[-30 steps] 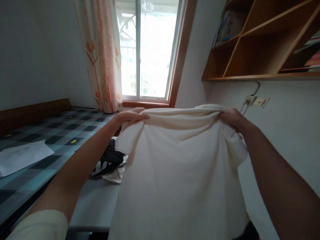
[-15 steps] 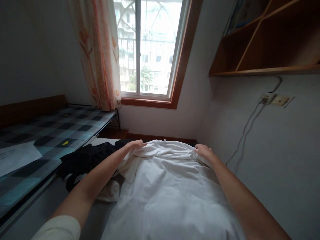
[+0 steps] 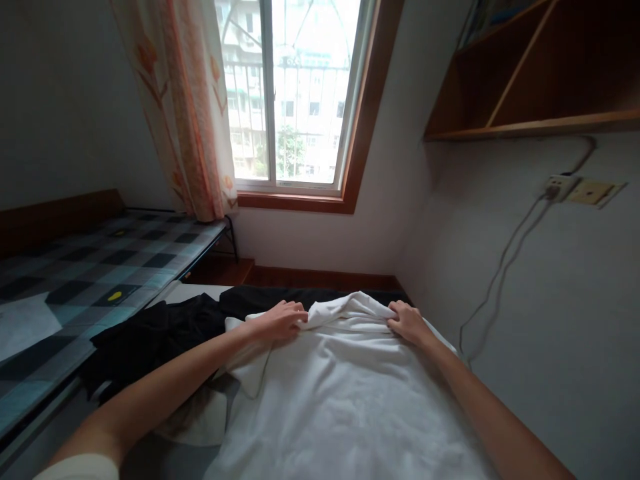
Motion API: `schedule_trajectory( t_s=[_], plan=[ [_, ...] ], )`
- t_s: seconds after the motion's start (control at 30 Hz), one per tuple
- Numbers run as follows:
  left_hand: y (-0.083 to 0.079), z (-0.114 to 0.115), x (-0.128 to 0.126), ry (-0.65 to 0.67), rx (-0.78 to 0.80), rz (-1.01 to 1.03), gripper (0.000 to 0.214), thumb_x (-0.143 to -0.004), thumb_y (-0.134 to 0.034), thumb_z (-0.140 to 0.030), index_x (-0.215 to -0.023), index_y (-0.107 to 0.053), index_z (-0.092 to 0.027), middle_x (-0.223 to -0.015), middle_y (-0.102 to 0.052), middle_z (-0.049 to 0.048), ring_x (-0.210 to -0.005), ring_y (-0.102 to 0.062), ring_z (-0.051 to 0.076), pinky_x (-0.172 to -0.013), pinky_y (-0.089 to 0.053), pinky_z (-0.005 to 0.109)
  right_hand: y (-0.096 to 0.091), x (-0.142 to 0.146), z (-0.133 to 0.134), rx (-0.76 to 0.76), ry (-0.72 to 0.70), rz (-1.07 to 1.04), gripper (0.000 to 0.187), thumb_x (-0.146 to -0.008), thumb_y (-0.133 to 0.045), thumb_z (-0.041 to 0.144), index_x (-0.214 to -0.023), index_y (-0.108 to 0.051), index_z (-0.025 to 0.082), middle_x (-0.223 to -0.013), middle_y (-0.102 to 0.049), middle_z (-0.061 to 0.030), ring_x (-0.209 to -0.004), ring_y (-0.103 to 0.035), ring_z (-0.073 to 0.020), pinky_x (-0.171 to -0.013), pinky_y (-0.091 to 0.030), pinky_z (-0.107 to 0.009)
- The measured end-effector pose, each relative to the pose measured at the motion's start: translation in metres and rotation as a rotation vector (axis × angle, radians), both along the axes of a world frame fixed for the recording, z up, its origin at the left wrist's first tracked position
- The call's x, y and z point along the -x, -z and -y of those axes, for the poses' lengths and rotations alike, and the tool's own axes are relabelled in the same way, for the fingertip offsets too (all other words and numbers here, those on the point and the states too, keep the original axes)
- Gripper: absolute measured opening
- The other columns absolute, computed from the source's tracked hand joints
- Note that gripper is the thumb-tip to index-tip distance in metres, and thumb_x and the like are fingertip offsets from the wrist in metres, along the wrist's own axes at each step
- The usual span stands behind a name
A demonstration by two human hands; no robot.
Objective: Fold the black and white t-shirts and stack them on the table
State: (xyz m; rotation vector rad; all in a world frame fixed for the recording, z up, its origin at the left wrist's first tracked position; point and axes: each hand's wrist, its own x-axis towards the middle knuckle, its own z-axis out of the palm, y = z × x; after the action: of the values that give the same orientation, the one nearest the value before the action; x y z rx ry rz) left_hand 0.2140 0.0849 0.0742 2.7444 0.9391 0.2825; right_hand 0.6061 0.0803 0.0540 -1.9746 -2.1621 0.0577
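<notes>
A white garment, seemingly a T-shirt (image 3: 350, 393), lies spread out in front of me, its far edge bunched into a raised fold. My left hand (image 3: 283, 320) grips that edge on the left, fingers curled over the cloth. On the right, my right hand (image 3: 407, 321) pinches the same far edge between thumb and fingers. The fold rises between both hands. What looks like a sleeve (image 3: 250, 367) hangs out beneath my left forearm. Dark clothes (image 3: 165, 330) lie beside the shirt at the left.
A bed with a checked mattress (image 3: 145, 263) stands at the left, with a paper sheet (image 3: 27, 323) on it. Ahead are a window (image 3: 295, 100) and a flowered curtain (image 3: 193, 120). A wooden shelf (image 3: 520, 127) overhangs the right, above a socket with a cable (image 3: 557, 187).
Both hands have come slightly nearer to me and lower, drawing the shirt's far edge along. The edge now stands up in a fold, and dark cloth shows behind it.
</notes>
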Motion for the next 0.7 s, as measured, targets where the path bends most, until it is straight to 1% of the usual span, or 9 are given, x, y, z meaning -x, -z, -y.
schedule_trajectory(
  t_s=[0.1, 0.2, 0.27, 0.37, 0.47, 0.5, 0.57, 0.63, 0.7],
  plan=[
    [-0.006, 0.015, 0.005, 0.120, 0.057, -0.045, 0.024, -0.070, -0.055, -0.010, -0.091, -0.059, -0.020, -0.097, -0.063, 0.0037, -0.091, -0.057, 0.018, -0.087, -0.037, 0.030, -0.011, -0.016, 0.024, 0.048, -0.106, -0.252, 0.009, -0.069, -0.049, 0.024, -0.076, -0.054, 0.020, -0.072, -0.058, 0.0011, -0.069, -0.052, -0.0154, -0.065, -0.037, -0.025],
    [-0.017, 0.009, 0.011, 0.028, 0.232, 0.037, 0.019, -0.071, -0.052, -0.012, -0.088, -0.054, -0.019, -0.079, -0.059, -0.0006, -0.075, -0.055, 0.015, -0.072, -0.040, 0.025, -0.032, -0.032, 0.037, 0.017, -0.097, -0.470, 0.015, -0.069, -0.048, 0.032, -0.077, -0.054, 0.021, -0.066, -0.055, 0.0034, -0.064, -0.051, -0.0152, -0.059, -0.039, -0.024],
    [-0.027, -0.006, 0.014, -0.066, 0.389, 0.210, 0.017, -0.072, -0.052, -0.016, -0.089, -0.049, -0.019, -0.074, -0.055, -0.0029, -0.067, -0.051, 0.012, -0.062, -0.039, 0.022, -0.052, -0.040, 0.036, -0.084, -0.039, -0.547, 0.020, -0.069, -0.047, 0.037, -0.077, -0.056, 0.021, -0.064, -0.053, 0.0032, -0.061, -0.049, -0.0150, -0.055, -0.039, -0.024],
    [-0.046, -0.040, 0.016, -0.157, 0.622, 0.523, 0.028, -0.073, -0.056, -0.024, -0.098, -0.044, -0.020, -0.080, -0.058, -0.0025, -0.064, -0.053, 0.011, -0.056, -0.040, 0.020, -0.083, -0.044, 0.018, -0.301, 0.110, -0.550, 0.022, -0.071, -0.045, 0.038, -0.076, -0.057, 0.021, -0.062, -0.053, 0.0018, -0.059, -0.049, -0.0154, -0.053, -0.039, -0.025],
    [-0.059, -0.076, 0.015, -0.252, 0.638, 0.696, 0.048, -0.070, -0.064, -0.030, -0.112, -0.043, -0.022, -0.082, -0.060, -0.0022, -0.062, -0.056, 0.011, -0.055, -0.043, 0.020, -0.102, -0.040, -0.012, -0.437, 0.297, -0.436, 0.022, -0.073, -0.046, 0.035, -0.080, -0.059, 0.020, -0.069, -0.059, -0.0029, -0.067, -0.055, -0.0188, -0.059, -0.042, -0.027],
    [-0.059, -0.088, 0.014, -0.304, 0.585, 0.702, 0.053, -0.068, -0.066, -0.031, -0.116, -0.044, -0.022, -0.080, -0.060, -0.0025, -0.061, -0.055, 0.011, -0.054, -0.043, 0.020, -0.103, -0.038, -0.023, -0.415, 0.353, -0.370, 0.023, -0.074, -0.047, 0.035, -0.084, -0.061, 0.019, -0.074, -0.062, -0.0048, -0.072, -0.058, -0.0206, -0.063, -0.044, -0.028],
    [-0.054, -0.107, 0.014, -0.427, 0.452, 0.602, 0.057, -0.065, -0.068, -0.031, -0.117, -0.048, -0.021, -0.078, -0.060, -0.0022, -0.062, -0.056, 0.012, -0.054, -0.042, 0.020, -0.094, -0.032, -0.041, -0.265, 0.433, -0.208, 0.027, -0.075, -0.051, 0.034, -0.096, -0.062, 0.020, -0.087, -0.067, -0.0086, -0.082, -0.062, -0.0247, -0.070, -0.045, -0.032],
    [-0.043, -0.120, 0.017, -0.524, 0.371, 0.370, 0.051, -0.062, -0.071, -0.035, -0.109, -0.056, -0.020, -0.079, -0.062, -0.0006, -0.066, -0.057, 0.014, -0.055, -0.042, 0.020, -0.074, -0.026, -0.052, -0.030, 0.451, -0.052, 0.032, -0.077, -0.054, 0.033, -0.107, -0.061, 0.022, -0.101, -0.068, -0.0118, -0.092, -0.063, -0.0280, -0.077, -0.046, -0.037],
    [-0.029, -0.127, 0.023, -0.560, 0.381, 0.146, 0.040, -0.059, -0.073, -0.040, -0.092, -0.064, -0.019, -0.077, -0.064, 0.0008, -0.069, -0.057, 0.015, -0.056, -0.041, 0.020, -0.048, -0.024, -0.055, 0.164, 0.428, 0.052, 0.034, -0.079, -0.057, 0.032, -0.111, -0.061, 0.023, -0.113, -0.065, -0.0143, -0.101, -0.062, -0.0298, -0.084, -0.045, -0.042]
  ],
)
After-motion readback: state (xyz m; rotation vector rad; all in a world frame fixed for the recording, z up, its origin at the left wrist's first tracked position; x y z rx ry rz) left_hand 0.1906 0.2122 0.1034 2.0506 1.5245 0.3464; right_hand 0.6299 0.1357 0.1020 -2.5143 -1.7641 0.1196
